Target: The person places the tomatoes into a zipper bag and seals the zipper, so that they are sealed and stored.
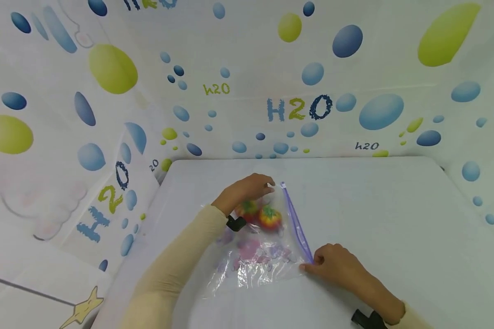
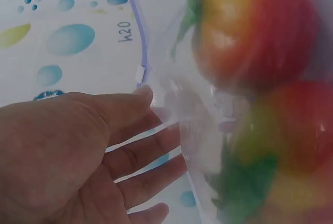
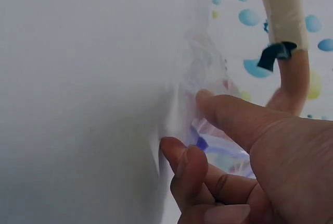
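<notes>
A clear plastic zip bag (image 1: 226, 274) with pink and purple print lies on the white table. Inside are two red-and-yellow, tomato-like fruits (image 1: 270, 218) with green leafy tops. Along the bag's right side runs a purple zip strip (image 1: 297, 224). My left hand (image 1: 253, 185) reaches across the bag and pinches its far corner, thumb in front and fingers behind the film, close to a white zip slider (image 2: 140, 74). At the strip's near end, my right hand (image 1: 337, 265) pinches the other corner between thumb and index finger. The right wrist view shows its remaining fingers curled.
The white table (image 1: 395, 205) extends around the bag, its far edge against a hanging sheet (image 1: 247, 55) printed with blue and green dots and "H2O" lettering. Black wrist straps (image 1: 236, 223) sit on both arms. My left sleeve (image 1: 169, 269) passes over the table's left part.
</notes>
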The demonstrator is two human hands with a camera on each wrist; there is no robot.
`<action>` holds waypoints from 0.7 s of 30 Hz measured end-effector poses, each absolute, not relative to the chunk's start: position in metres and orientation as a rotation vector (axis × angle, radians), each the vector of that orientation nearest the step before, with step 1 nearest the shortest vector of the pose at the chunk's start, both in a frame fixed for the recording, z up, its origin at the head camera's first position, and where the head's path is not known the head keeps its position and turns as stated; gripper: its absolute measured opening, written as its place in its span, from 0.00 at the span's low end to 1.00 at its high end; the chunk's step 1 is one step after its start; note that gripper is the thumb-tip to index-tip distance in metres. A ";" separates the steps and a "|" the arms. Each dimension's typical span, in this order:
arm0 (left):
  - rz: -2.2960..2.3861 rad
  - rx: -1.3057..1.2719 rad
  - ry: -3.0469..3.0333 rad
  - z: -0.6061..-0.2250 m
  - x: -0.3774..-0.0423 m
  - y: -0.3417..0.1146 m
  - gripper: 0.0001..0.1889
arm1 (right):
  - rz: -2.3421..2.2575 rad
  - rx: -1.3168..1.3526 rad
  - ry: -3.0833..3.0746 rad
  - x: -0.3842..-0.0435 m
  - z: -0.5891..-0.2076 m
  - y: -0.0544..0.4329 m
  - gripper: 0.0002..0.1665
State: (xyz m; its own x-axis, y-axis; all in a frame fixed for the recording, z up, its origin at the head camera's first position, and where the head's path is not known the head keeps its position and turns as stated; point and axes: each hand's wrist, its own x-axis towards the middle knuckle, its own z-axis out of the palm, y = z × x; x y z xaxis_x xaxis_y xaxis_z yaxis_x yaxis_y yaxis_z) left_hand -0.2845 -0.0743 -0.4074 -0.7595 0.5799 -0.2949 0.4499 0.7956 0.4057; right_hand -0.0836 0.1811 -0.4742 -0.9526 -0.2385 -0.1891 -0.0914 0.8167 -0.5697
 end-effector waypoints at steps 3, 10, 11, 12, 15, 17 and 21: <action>0.415 0.755 2.594 -0.411 -0.289 -0.086 0.22 | -0.888 -0.275 2.737 -0.091 -0.473 0.189 0.23; 0.505 0.631 2.578 -0.416 -0.289 -0.116 0.25 | -1.016 -0.272 2.704 -0.117 -0.474 0.207 0.19; 0.526 0.620 2.572 -0.416 -0.288 -0.121 0.25 | -1.037 -0.274 2.702 -0.121 -0.474 0.210 0.19; 0.547 0.617 2.569 -0.416 -0.287 -0.124 0.24 | -1.055 -0.265 2.700 -0.125 -0.475 0.213 0.18; 0.613 0.619 2.564 -0.417 -0.284 -0.135 0.21 | -1.092 -0.244 2.699 -0.135 -0.477 0.220 0.19; 0.666 0.621 2.555 -0.419 -0.282 -0.142 0.18 | -1.117 -0.243 2.696 -0.142 -0.479 0.225 0.20; 0.802 0.616 2.517 -0.425 -0.277 -0.155 0.14 | -1.282 -0.210 2.547 -0.154 -0.481 0.230 0.20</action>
